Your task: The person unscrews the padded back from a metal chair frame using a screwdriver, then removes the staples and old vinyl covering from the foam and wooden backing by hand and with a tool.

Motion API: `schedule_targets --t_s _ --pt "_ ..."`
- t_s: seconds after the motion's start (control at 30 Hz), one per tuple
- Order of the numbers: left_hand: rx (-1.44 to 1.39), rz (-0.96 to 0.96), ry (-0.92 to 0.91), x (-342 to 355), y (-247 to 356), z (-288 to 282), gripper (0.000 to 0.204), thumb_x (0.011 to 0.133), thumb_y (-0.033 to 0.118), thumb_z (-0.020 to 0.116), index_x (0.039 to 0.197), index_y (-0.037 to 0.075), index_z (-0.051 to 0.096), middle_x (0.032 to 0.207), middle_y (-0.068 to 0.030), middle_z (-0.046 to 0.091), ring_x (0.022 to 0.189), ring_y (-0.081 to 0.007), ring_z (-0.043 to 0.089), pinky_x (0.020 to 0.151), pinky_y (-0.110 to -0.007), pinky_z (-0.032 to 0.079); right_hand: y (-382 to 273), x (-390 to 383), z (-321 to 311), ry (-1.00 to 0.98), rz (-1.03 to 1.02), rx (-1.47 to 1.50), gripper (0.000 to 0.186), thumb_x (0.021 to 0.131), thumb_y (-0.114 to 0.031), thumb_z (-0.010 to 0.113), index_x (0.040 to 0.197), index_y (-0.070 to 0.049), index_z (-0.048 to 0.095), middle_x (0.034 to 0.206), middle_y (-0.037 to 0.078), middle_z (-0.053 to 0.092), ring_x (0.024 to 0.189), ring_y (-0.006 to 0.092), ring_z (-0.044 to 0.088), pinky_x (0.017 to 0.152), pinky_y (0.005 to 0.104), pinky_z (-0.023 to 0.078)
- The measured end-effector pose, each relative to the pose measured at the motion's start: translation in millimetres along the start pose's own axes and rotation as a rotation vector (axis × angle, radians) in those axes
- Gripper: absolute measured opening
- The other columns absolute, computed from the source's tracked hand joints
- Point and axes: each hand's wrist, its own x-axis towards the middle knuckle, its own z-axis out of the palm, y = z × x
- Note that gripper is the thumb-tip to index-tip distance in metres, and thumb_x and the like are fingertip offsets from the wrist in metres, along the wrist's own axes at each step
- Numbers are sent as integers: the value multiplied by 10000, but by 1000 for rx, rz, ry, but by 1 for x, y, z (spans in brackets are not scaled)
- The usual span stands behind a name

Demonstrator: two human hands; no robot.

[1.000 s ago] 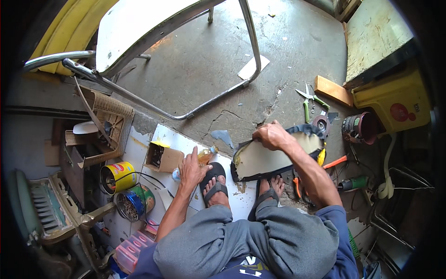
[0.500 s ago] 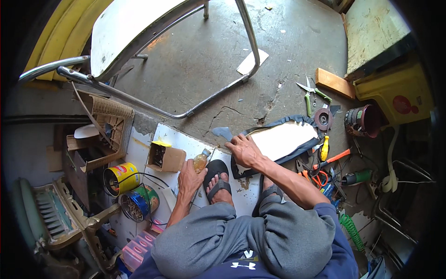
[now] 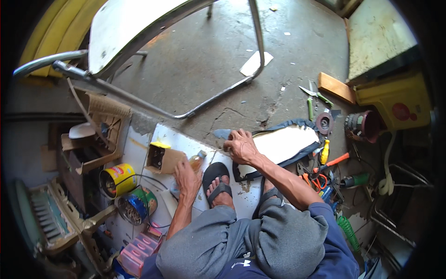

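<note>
Pad [image 3: 288, 143] is lying on floor [image 3: 297, 51] rt of my R hand [image 3: 240, 147], long axis running fwd-rt; R's nearer than L hand [image 3: 187, 177]. I'm holding R fingers bent at pad's L end, can't tell if pinching; L's resting by bottle [image 3: 197, 161] & box [image 3: 168, 162], grip unclear.

Your left hand [image 3: 186, 176] is at a clear bottle [image 3: 197, 161] with amber contents, next to an open cardboard box [image 3: 173, 161]. Your right hand [image 3: 242, 147], fingers bent, is at the left end of a pale panel [image 3: 289, 145] with black edging. Slight blur leaves it uncertain whether either hand grips anything. To the panel's right you have an abrasive disc [image 3: 324, 123], a yellow-handled screwdriver [image 3: 324, 152] and an orange-handled tool [image 3: 336, 160]. Farther out, green-handled shears [image 3: 311, 104] lie near a wooden block [image 3: 335, 87]. Two tins [image 3: 124, 178] sit to your left; a metal-framed chair [image 3: 218, 96] stands ahead.
</note>
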Motion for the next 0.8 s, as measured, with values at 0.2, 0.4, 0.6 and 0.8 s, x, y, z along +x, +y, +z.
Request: schedule_targets --t_s 0.2,0.4,0.6,0.8 --pt "-408 387 270 27 61 -15 535 868 159 720 1347 -29 574 1220 -244 603 1156 -416 563 1025 -493 449 1 -69 -130 549 152 1073 512 807 70 474 1251 -79 682 1182 71 625 1118 211 597 1000 357 514" --pt "-574 698 -14 83 165 21 384 909 164 689 1255 4 639 1185 -223 650 1161 -394 605 1030 -468 480 43 -131 -204 1079 303 1220 607 813 106 447 1379 -58 588 1184 41 602 1048 155 580 942 354 521" --pt "-439 759 -251 108 204 56 411 902 229 733 1260 39 663 1101 -210 667 1103 -385 614 980 -458 491 64 -125 -72 718 683 1211 562 839 19 508 1375 -90 638 1192 67 590 1069 171 575 888 351 548" --pt "-465 707 -225 110 196 56 399 877 264 763 1216 65 691 1221 -208 628 1138 -377 615 987 -452 503 80 -128 -26 553 601 974 577 845 2 509 1406 -76 621 1203 83 614 1102 160 578 920 273 505"
